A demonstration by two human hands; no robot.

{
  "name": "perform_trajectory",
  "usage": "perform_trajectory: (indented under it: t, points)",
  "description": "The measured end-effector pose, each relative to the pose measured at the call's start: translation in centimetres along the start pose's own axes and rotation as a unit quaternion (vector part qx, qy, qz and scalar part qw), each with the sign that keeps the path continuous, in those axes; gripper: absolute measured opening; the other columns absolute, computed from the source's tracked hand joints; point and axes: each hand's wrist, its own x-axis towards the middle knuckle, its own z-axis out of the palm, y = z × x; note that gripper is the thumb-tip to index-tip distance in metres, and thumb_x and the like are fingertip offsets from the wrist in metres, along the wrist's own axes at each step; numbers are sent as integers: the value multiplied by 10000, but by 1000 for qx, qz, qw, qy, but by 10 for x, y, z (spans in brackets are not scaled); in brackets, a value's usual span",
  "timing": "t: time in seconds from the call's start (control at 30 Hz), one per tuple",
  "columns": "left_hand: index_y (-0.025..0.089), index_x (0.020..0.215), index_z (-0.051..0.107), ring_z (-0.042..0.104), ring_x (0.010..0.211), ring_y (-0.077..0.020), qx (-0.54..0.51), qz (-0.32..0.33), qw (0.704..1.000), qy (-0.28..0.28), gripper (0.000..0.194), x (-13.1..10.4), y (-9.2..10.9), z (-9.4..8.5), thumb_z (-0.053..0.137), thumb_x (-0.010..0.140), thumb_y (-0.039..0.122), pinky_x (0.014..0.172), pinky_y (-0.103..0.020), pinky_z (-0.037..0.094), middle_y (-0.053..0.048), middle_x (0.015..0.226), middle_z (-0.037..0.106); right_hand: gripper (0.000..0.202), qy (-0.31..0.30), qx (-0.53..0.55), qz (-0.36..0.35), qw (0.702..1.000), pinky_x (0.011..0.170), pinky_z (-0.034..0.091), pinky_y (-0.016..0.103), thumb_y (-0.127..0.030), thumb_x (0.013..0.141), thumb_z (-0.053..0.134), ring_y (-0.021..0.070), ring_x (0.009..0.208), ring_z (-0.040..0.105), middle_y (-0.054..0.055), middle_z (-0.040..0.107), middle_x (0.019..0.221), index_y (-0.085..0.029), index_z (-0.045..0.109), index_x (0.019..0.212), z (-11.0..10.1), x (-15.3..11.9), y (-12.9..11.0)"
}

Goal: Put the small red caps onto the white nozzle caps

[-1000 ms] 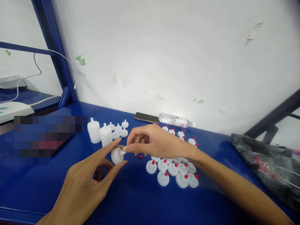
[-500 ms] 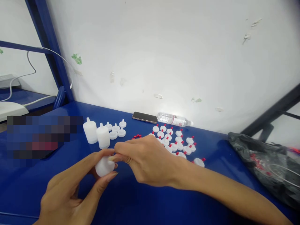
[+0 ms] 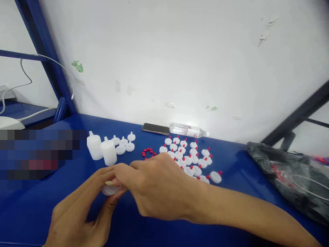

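My left hand curls its thumb and fingers around a small white squeeze bottle. My right hand reaches across from the right, its bent fingers gripping the top of that bottle and hiding most of it. What exactly lies under those fingertips is covered. Just beyond the hands stand two white bottles with nozzle tops. Several loose white nozzle caps rest beside them. Small red tips lie in a loose group behind my right hand.
Many white caps fitted with red tips spread over the blue table to the right. At the wall are a phone and a clear water bottle on its side. A black plastic bag sits at the right edge.
My right hand has shifted left and closed over the top of the held bottle, covering more of it. The view has turned slightly, and more red tips show.
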Motion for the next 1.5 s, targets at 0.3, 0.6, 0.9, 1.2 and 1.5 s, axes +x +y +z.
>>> perform_trajectory:
  t: [0.3, 0.6, 0.9, 1.2, 1.5]
  points:
    - [447, 1619, 386, 745, 1231, -209, -3, 11, 998, -56, 551, 15, -2, 0, 499, 1080, 421, 1031, -285, 623, 37, 1477, 692, 233, 6, -6, 7, 1000, 520, 222, 324, -120, 1004, 474, 169, 649, 674, 28, 776, 878, -185, 567, 1207, 15, 2, 7]
    - [440, 1687, 208, 711, 1196, -217, -73, -61, 986, -134, 590, 13, 5, -7, 342, 1117, 361, 912, -288, 596, 3, 1433, 671, 226, 54, 73, 17, 996, 538, 242, 314, -163, 1086, 413, 169, 610, 638, 17, 752, 831, -185, 547, 1266, 43, 5, 12]
    - [455, 1659, 271, 632, 1354, -186, -76, -75, 983, -150, 544, 9, 7, -7, 350, 1127, 369, 1149, -313, 488, 44, 1596, 568, 237, 14, 65, 26, 997, 523, 262, 307, -145, 1018, 457, 159, 552, 513, 25, 730, 821, -144, 598, 1209, 45, 8, 9]
    - [453, 1636, 298, 575, 514, -87, -54, -120, 979, -158, 600, 21, 4, 0, 437, 1066, 580, 522, -229, 512, 33, 1093, 714, 449, 46, -34, 182, 982, 620, 314, 297, -420, 1145, 383, 123, 638, 526, 4, 697, 772, -199, 652, 862, -5, 13, 88]
    - [379, 1512, 455, 544, 452, -71, -71, -113, 971, -197, 436, 20, 1, 3, 399, 1100, 510, 516, -212, 479, 54, 965, 738, 234, -31, -81, 257, 962, 620, 331, 315, -345, 1028, 637, 196, 786, 656, 93, 773, 891, -183, 793, 961, 22, 9, 157]
